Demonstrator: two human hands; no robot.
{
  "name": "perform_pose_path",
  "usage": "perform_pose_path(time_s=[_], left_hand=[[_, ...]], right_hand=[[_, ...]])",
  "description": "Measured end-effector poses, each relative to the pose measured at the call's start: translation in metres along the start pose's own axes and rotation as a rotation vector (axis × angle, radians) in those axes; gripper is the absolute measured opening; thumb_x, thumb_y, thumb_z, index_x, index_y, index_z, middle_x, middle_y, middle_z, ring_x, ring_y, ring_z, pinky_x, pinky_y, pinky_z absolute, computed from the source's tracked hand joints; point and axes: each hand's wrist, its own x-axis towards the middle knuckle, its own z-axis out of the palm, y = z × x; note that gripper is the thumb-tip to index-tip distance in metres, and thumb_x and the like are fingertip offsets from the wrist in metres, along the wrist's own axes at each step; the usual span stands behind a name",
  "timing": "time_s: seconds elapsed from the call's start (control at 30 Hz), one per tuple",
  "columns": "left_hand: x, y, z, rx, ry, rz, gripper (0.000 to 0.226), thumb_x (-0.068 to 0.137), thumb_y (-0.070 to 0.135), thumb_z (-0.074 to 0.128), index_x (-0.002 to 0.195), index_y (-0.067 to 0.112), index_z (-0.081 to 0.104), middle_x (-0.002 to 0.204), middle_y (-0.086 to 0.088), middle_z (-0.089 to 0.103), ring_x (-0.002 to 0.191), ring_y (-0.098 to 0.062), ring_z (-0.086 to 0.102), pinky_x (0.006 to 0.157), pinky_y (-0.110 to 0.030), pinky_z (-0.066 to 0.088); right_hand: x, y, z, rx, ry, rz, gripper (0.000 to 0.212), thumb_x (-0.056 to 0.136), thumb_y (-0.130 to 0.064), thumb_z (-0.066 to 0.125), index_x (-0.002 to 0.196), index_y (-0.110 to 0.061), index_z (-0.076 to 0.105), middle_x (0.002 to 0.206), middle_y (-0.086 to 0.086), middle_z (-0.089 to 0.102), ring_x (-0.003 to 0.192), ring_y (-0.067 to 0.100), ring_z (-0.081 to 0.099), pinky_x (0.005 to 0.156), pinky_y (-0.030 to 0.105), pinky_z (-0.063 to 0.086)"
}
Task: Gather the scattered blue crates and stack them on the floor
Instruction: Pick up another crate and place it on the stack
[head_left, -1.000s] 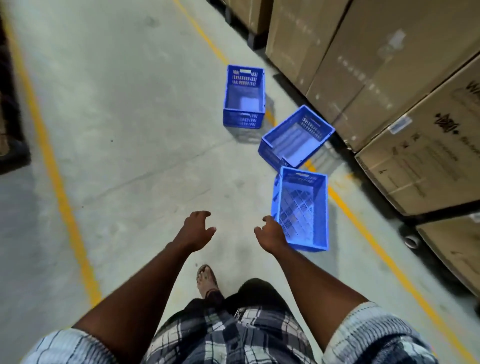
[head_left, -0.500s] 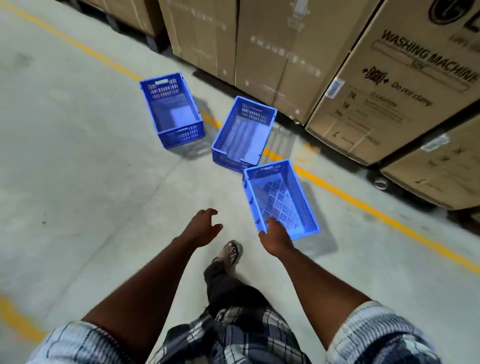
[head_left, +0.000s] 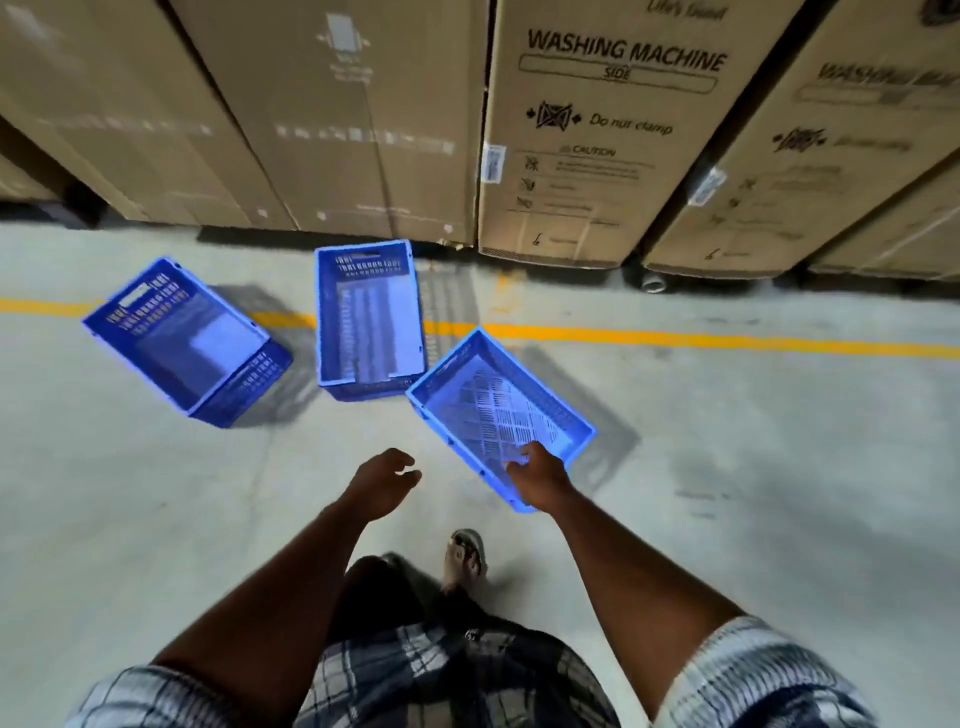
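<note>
Here, three blue crates sit apart on the floor (head_left: 156, 519): the left crate (head_left: 187, 343), the middle crate (head_left: 369, 322) across the yellow line (head_left: 675, 338), and the nearest crate (head_left: 498, 395) just beside it. The right hand (head_left: 540, 475) curls its fingers over the nearest crate's near rim. The left hand (head_left: 382, 483) hangs loosely curled, holding nothing.

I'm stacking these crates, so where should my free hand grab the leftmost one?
Take the leftmost crate by its near short wall's rim, from above: it sits open side up, and that end lies nearest the left hand; the right hand grips the nearest crate.
</note>
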Motion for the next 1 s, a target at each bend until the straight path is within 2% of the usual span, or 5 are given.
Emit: perform_pose_path(time_s=[0.13, 0.4, 0.63, 0.8, 1.0], left_hand=[[0.039, 0.027, -0.014, 0.104, -0.123, 0.064, 0.008, 0.091, 0.025, 0.063, 0.087, 0.027, 0.057, 0.100, -0.001, 0.062, 0.075, -0.014, 0.055, 0.062, -0.011, 0.041], [0.137, 0.071, -0.016, 0.281, -0.305, 0.197, 0.021, 0.092, 0.024, 0.059, 0.112, 0.019, 0.062, 0.123, -0.004, 0.063, 0.116, -0.023, 0.057, 0.086, -0.022, 0.036], [0.281, 0.055, 0.009, 0.327, -0.341, 0.240, 0.052, 0.086, 0.019, 0.067, 0.134, 0.014, 0.049, 0.126, -0.010, 0.058, 0.111, -0.024, 0.056, 0.096, -0.029, 0.039], [0.402, 0.023, 0.058, 0.442, -0.258, 0.335, 0.047, 0.086, 0.008, 0.067, 0.130, 0.003, 0.051, 0.125, -0.015, 0.058, 0.116, -0.031, 0.055, 0.094, -0.026, 0.035], [0.523, -0.009, 0.126, 0.523, -0.196, 0.342, 0.051, 0.085, 0.022, 0.062, 0.132, 0.004, 0.052, 0.123, -0.023, 0.057, 0.114, -0.038, 0.054, 0.097, -0.038, 0.039]], right_hand=[[0.005, 0.010, -0.020, 0.019, 0.072, 0.067, 0.041, 0.090, -0.029, 0.057, 0.125, -0.009, 0.051, 0.116, 0.016, 0.066, 0.109, 0.032, 0.062, 0.087, 0.032, 0.048], [0.044, 0.041, -0.023, -0.069, 0.096, 0.240, 0.052, 0.093, -0.031, 0.053, 0.136, -0.005, 0.039, 0.115, 0.020, 0.064, 0.116, 0.035, 0.057, 0.091, 0.037, 0.046], [0.153, 0.074, 0.014, 0.154, 0.213, 0.454, 0.046, 0.089, -0.027, 0.054, 0.131, -0.009, 0.044, 0.106, 0.015, 0.069, 0.113, 0.032, 0.059, 0.091, 0.037, 0.047], [0.256, 0.140, 0.058, 0.227, 0.306, 0.520, 0.046, 0.088, -0.025, 0.057, 0.130, -0.007, 0.047, 0.101, 0.016, 0.070, 0.107, 0.032, 0.061, 0.088, 0.037, 0.046], [0.352, 0.222, 0.113, 0.271, 0.335, 0.627, 0.066, 0.079, -0.038, 0.053, 0.135, -0.005, 0.045, 0.112, 0.027, 0.063, 0.113, 0.040, 0.057, 0.095, 0.043, 0.045]])
